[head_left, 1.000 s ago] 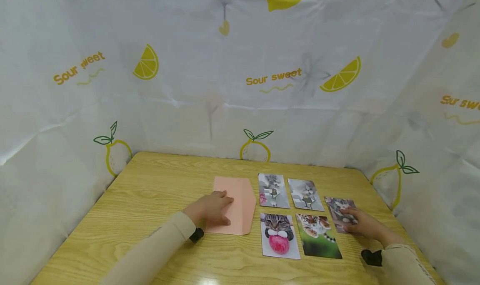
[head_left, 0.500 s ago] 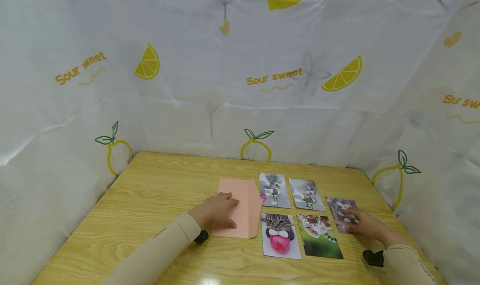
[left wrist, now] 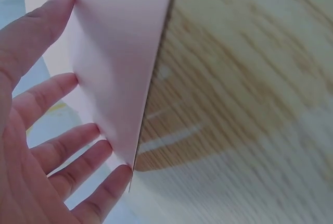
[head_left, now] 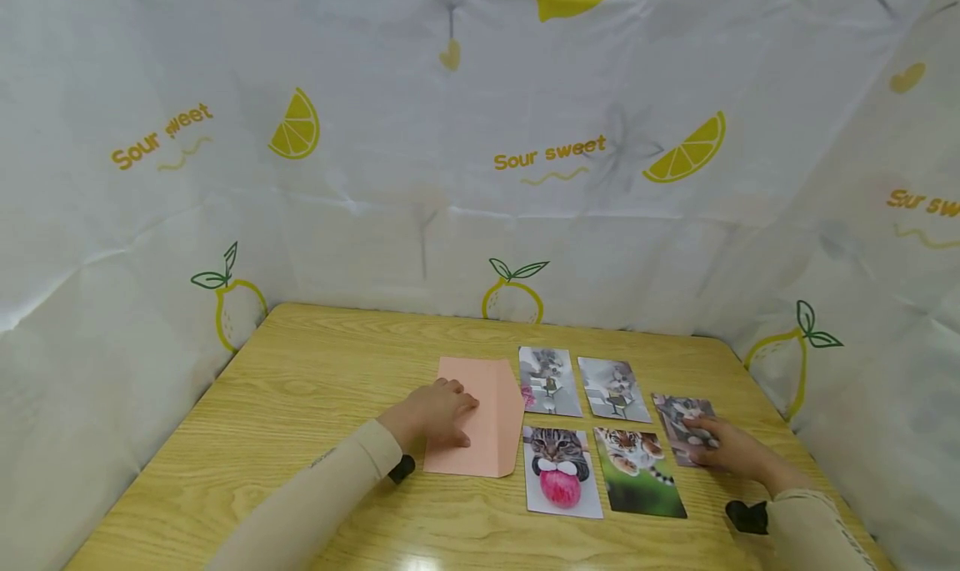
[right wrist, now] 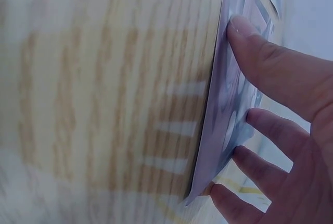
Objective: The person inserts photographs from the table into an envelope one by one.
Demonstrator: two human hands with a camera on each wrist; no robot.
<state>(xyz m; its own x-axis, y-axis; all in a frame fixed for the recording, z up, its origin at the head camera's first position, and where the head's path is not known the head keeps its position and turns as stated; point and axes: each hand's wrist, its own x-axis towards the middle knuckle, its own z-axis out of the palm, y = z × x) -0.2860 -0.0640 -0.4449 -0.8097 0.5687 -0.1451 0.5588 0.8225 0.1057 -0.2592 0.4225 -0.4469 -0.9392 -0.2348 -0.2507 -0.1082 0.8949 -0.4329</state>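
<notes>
A pink envelope lies flat on the wooden table, its pointed flap facing right. My left hand is over its left part, fingers spread; in the left wrist view the fingertips appear to touch the paper. At the right, my right hand rests on a picture card of a grey cat. The right wrist view has the thumb and fingers spread over that card, which lies on the table. Part of the card is hidden under the fingers.
Between the hands lie two grey-white picture cards at the back. Nearer me are a card of a cat with a pink ball and a tiger card. A white lemon-print cloth surrounds the table's back and sides.
The pink envelope has slid right and slightly toward me with my left hand, so its flap is now close to the cards. My right hand has stayed on the grey cat card.
</notes>
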